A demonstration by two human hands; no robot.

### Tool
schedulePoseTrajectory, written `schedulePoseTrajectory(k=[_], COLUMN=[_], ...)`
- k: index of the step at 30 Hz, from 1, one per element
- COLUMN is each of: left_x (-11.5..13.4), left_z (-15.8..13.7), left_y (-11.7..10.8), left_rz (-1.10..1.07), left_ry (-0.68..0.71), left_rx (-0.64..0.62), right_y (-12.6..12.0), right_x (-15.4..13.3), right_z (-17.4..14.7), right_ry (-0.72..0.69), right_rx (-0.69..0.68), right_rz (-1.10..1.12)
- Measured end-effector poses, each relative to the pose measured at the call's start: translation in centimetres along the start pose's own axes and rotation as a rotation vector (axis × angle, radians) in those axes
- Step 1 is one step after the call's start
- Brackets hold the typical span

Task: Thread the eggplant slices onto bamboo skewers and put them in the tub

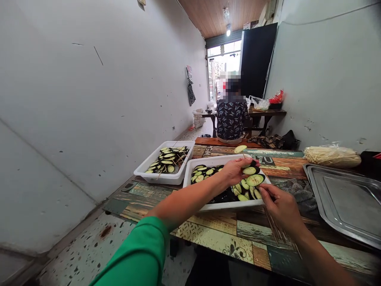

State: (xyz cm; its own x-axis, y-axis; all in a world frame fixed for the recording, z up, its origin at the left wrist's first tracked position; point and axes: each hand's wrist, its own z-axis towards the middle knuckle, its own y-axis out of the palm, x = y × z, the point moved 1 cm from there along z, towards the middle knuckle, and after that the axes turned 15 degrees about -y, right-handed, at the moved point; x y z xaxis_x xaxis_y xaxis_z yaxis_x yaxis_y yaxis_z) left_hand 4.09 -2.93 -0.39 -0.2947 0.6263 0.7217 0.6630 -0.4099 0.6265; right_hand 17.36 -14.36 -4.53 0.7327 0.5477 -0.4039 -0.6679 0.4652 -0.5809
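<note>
My left hand [236, 170] is closed around a skewer's upper part, its fingers pressed to the eggplant slices there. One pale slice [240, 149] sticks out above the fingers; two more slices [255, 180] show below them. At the lower end, my right hand [279, 204] pinches the skewer, whose stick is mostly hidden by the fingers. Beneath both hands stands a white tub [229, 207] with loose eggplant slices and dark liquid. To its left, another white tub [166, 179] holds eggplant slices threaded on sticks.
Bare bamboo sticks [273, 224] lie under my right hand on the patchwork-patterned table [214, 234]. Metal trays [348, 198], a clear plastic bag [297, 192] and a wrapped pale bundle [331, 155] are on the right. A person [231, 119] sits farther back, facing away.
</note>
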Motion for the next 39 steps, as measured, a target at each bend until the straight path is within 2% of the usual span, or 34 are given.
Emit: schedulePoseTrajectory(k=[5,9,12,16,19,22,24,27,32,35,39], left_x=[0.4,2.0,1.9,0.7,0.5,1.1,1.4,0.5,-2.7,-3.2,-1.4], left_z=[0.0,-0.3,-0.4,-0.3,-0.4,-0.1,0.4,1.4,2.2,2.0,1.3], left_y=[0.3,-0.5,-0.8,-0.3,-0.3,-1.5,-2.8,-4.5,-4.5,-3.7,-3.2], left_rz=[-0.025,-0.155,-0.118,0.061,0.171,0.252,0.410,0.701,1.023,1.084,1.055], left_ry=[-0.045,0.125,0.111,-0.018,-0.029,-0.016,0.025,0.051,0.026,-0.033,-0.147], left_rx=[-0.020,0.051,0.086,0.071,0.037,0.004,0.069,0.240,0.420,0.347,0.083], right_y=[-0.2,-0.4,-0.3,-0.4,-0.6,-1.0,-1.3,-1.5,-1.3,-1.2,-1.3], right_x=[-0.1,-0.4,-0.6,-0.5,-0.4,-0.3,-0.2,0.0,0.0,-0.1,-0.2], right_z=[0.1,0.1,0.2,0.1,0.1,0.2,0.3,0.3,0.3,0.3,0.4], right_ry=[0.015,0.004,0.010,0.040,0.072,0.109,0.148,0.202,0.184,0.167,0.170], right_rx=[0.036,0.019,0.000,0.004,0.024,0.068,0.125,0.191,0.174,0.155,0.142], right_rz=[-0.010,0.009,0.000,-0.014,-0.019,-0.007,-0.004,0.002,0.036,0.025,0.032])
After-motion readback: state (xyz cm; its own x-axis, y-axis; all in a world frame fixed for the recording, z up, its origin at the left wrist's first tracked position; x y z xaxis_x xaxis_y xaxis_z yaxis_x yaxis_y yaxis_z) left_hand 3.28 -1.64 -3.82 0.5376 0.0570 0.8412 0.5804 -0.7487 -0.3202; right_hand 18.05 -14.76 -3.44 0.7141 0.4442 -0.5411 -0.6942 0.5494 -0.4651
